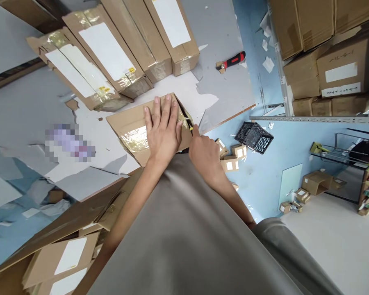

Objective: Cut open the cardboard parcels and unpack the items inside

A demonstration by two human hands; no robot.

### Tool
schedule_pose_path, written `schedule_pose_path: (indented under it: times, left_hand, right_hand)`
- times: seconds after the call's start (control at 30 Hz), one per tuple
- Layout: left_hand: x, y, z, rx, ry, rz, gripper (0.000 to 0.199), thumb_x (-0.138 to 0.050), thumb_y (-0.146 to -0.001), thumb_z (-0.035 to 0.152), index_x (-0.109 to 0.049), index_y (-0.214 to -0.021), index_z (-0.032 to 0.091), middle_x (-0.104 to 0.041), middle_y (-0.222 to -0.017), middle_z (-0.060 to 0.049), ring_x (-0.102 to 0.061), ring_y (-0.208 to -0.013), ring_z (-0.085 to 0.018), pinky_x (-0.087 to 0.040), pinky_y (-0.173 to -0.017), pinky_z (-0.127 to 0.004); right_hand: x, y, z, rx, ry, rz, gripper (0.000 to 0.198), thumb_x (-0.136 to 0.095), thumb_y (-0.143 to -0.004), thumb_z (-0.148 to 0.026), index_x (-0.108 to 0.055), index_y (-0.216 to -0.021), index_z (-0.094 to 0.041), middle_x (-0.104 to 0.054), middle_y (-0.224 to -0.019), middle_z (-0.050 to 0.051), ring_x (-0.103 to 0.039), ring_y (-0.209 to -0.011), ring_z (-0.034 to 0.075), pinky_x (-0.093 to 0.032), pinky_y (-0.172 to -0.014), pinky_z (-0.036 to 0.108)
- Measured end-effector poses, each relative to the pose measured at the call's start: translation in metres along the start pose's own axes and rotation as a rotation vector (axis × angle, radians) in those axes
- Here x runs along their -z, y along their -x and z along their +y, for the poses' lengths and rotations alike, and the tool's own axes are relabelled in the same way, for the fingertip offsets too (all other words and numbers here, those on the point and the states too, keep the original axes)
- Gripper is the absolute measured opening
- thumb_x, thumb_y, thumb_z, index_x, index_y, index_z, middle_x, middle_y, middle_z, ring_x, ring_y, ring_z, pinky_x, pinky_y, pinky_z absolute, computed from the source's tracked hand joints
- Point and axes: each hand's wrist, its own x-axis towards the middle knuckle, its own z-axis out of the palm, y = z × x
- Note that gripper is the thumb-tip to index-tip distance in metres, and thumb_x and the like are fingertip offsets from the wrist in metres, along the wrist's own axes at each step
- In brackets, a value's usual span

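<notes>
Plainly, the left hand [162, 131] lay flat, palm down, on a tan cardboard box [130, 121] with shiny clear tape across its upper face. Its four fingers were stretched out straight with narrow gaps between them, tips near the far edge, while the thumb lay along the side nearer the right hand [204, 151]. That second hand was at the box's right end, beside a dark slit along the edge; its index finger reached forward and the others were curled under. A small bright-yellow piece [191, 128] showed just by the index fingertip, but the palm was hidden, so I cannot tell whether the fingers were closed on anything.

The box sat at the near edge of a grey worktable [213, 24], in front of the grey-clothed torso [172, 229]. Just beyond it stood a row of taped brown cardboard cartons [104, 51] bearing white labels. Farther right, a red-and-black-handled tool [233, 60] lay on the tabletop, apart from both hands. Below, on the blue floor [252, 172], was a black plastic crate [253, 137] near several small labelled boxes [230, 164].
</notes>
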Motion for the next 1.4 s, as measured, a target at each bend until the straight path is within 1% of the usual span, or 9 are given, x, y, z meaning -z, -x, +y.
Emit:
schedule_pose_path:
  times: [0.13,0.27,0.4,0.57,0.67,0.8,1.07,1.2,1.4]
  left_hand:
    - [0.002,0.002,0.000,-0.017,0.080,0.030,0.066,-0.047,-0.121,0.055,-0.049,-0.183,0.031,-0.039,-0.193,-0.007,-0.013,-0.188,-0.032,0.008,-0.152,-0.066]
    - [0.011,0.004,-0.002,-0.021,0.069,0.052,0.066,-0.048,-0.121,0.058,-0.052,-0.181,0.031,-0.042,-0.192,-0.007,-0.017,-0.187,-0.033,0.005,-0.153,-0.066]
    - [0.025,0.016,-0.009,-0.027,0.001,0.068,0.064,-0.046,-0.121,0.056,-0.056,-0.179,0.030,-0.045,-0.191,-0.009,-0.024,-0.185,-0.036,-0.002,-0.153,-0.067]
    - [0.049,0.048,-0.028,0.024,-0.061,0.111,0.064,-0.044,-0.121,0.061,-0.062,-0.174,0.030,-0.049,-0.189,-0.009,-0.028,-0.184,-0.035,-0.010,-0.152,-0.066]
    - [0.066,0.072,-0.045,0.110,-0.061,0.173,0.068,-0.041,-0.120,0.069,-0.065,-0.171,0.031,-0.049,-0.189,-0.009,-0.028,-0.184,-0.036,-0.015,-0.152,-0.066]
    - [0.085,0.108,-0.063,0.238,-0.052,0.326,0.072,-0.033,-0.119,0.077,-0.065,-0.170,0.037,-0.047,-0.190,-0.006,-0.032,-0.183,-0.034,-0.027,-0.150,-0.061]
    - [0.094,0.165,-0.064,0.482,-0.077,0.758,0.056,-0.050,-0.118,0.073,-0.084,-0.135,0.031,-0.075,-0.137,-0.014,-0.075,-0.138,-0.032,-0.064,-0.120,-0.051]
    - [0.097,0.175,-0.069,0.531,0.040,0.792,0.056,-0.057,-0.116,0.072,-0.080,-0.132,0.024,-0.078,-0.132,-0.013,-0.077,-0.130,-0.033,-0.065,-0.111,-0.050]
    - [0.069,0.155,-0.109,0.559,0.385,0.722,0.062,-0.060,-0.110,0.079,-0.071,-0.136,0.025,-0.078,-0.141,-0.015,-0.074,-0.137,-0.031,-0.059,-0.124,-0.044]
  right_hand:
    - [0.001,0.024,0.015,0.000,-0.044,-0.037,0.064,-0.045,-0.120,-0.020,-0.044,-0.183,-0.012,-0.088,-0.120,0.022,-0.086,-0.112,0.034,-0.066,-0.097,0.042]
    - [0.009,0.027,0.045,0.077,-0.185,0.111,0.063,-0.045,-0.122,-0.033,-0.046,-0.183,-0.019,-0.090,-0.116,0.015,-0.085,-0.103,0.032,-0.064,-0.095,0.040]
    - [0.000,-0.042,0.076,0.041,-0.325,0.307,0.065,-0.038,-0.124,-0.045,-0.049,-0.180,-0.014,-0.088,-0.126,0.019,-0.081,-0.106,0.030,-0.060,-0.097,0.038]
    - [-0.016,-0.138,0.073,-0.017,-0.372,0.188,0.062,-0.034,-0.124,-0.037,-0.060,-0.166,0.000,-0.076,-0.151,0.030,-0.075,-0.127,0.023,-0.055,-0.104,0.037]
    - [-0.022,-0.156,0.064,0.020,-0.397,0.129,0.052,-0.059,-0.123,-0.047,-0.069,-0.158,-0.010,-0.071,-0.156,0.020,-0.076,-0.128,0.025,-0.063,-0.110,0.043]
    - [-0.037,-0.167,0.045,0.149,-0.421,0.046,0.045,-0.078,-0.115,-0.049,-0.074,-0.150,-0.022,-0.072,-0.154,0.013,-0.077,-0.129,0.028,-0.069,-0.112,0.051]
    - [-0.093,-0.166,-0.004,0.338,-0.847,-0.307,0.085,-0.017,-0.122,-0.069,-0.066,-0.161,-0.011,-0.080,-0.152,0.021,-0.080,-0.126,0.024,-0.065,-0.101,0.034]
    - [-0.078,-0.138,0.005,0.390,-0.768,-0.165,0.092,-0.019,-0.116,-0.084,-0.070,-0.155,-0.019,-0.077,-0.156,0.017,-0.073,-0.138,0.026,-0.062,-0.112,0.037]
    - [-0.050,-0.124,0.034,0.399,-0.787,0.071,0.058,-0.045,-0.116,-0.062,-0.059,-0.156,-0.022,-0.074,-0.158,0.019,-0.071,-0.144,0.025,-0.061,-0.114,0.037]
